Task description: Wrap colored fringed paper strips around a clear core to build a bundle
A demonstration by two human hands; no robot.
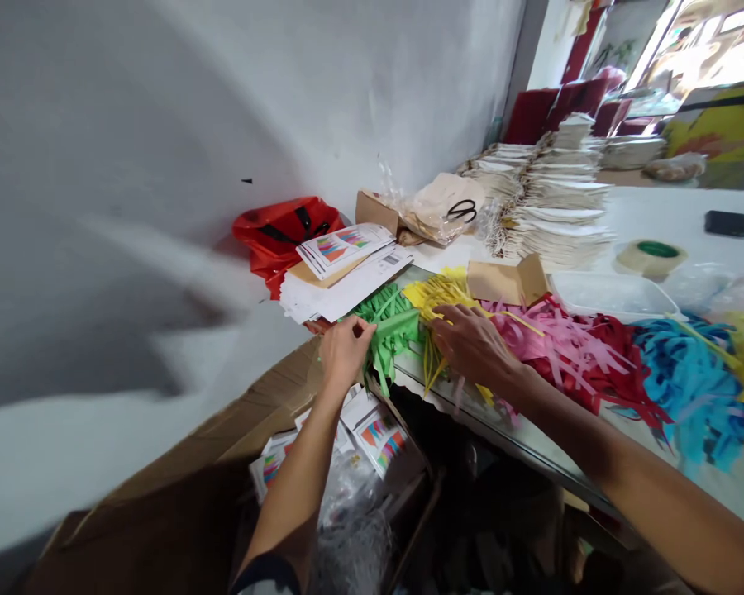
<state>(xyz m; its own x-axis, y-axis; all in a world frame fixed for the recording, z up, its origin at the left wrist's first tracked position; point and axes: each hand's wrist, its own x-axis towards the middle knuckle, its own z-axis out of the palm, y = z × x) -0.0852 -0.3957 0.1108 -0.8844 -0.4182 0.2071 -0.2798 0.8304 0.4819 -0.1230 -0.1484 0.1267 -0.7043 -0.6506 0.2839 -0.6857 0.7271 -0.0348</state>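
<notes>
My left hand (pixel 345 349) pinches the left end of a green fringed paper strip (pixel 397 326) at the table's near edge. The strip's folded band lies sideways and its cut fringe hangs down. More green fringe (pixel 384 302) lies just behind it. My right hand (pixel 474 340) rests palm down over yellow paper fringe (pixel 437 291), fingers stretched towards the green strip's right end. Its fingertips are partly hidden, and a small gap seems to separate them from the green. Pink fringe (pixel 558 330) lies beside the right wrist, with red fringe (pixel 626 359) next to it.
Printed cards (pixel 347 248) and a red bag (pixel 285 235) are by the wall. Behind are paper stacks (pixel 564 198), scissors (pixel 462 211), a tape roll (pixel 651 258) and a black phone (pixel 727 223). Blue fringe (pixel 688 380) lies right. Below, a cardboard box (pixel 273 397) holds cards and plastic.
</notes>
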